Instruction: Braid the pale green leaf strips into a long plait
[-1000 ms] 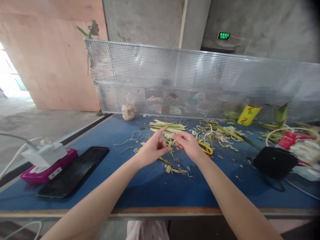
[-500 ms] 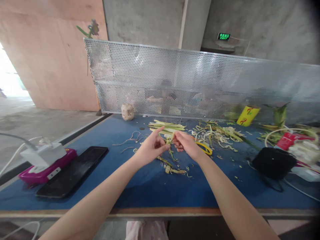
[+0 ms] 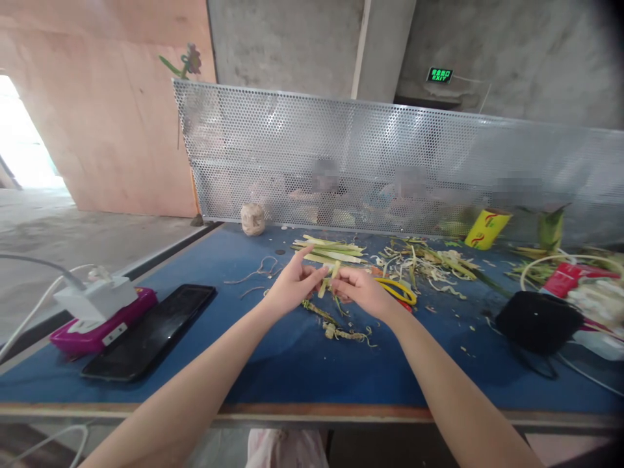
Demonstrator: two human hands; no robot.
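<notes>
Above the blue table [image 3: 302, 364], my left hand [image 3: 292, 286] and my right hand [image 3: 361, 290] meet on a thin green-yellow leaf strip [image 3: 327, 281]. Both pinch it, the left with its index finger stretched forward. Beneath them lies a twisted bit of woven strip [image 3: 341, 331]. A bundle of straight leaf strips [image 3: 331, 248] rests just beyond the hands. Yellow-handled scissors [image 3: 397, 289] lie right of my right hand.
A black phone [image 3: 151, 331] and a pink box with a white charger [image 3: 100, 305] sit at left. A black pouch [image 3: 536, 322], leaf scraps [image 3: 429, 263] and a yellow cup [image 3: 485, 229] are at right. A perforated metal screen [image 3: 390, 169] backs the table, with people behind it.
My hands have closed together on the leaf strip and shifted slightly. The camera view has moved a little rightward.
</notes>
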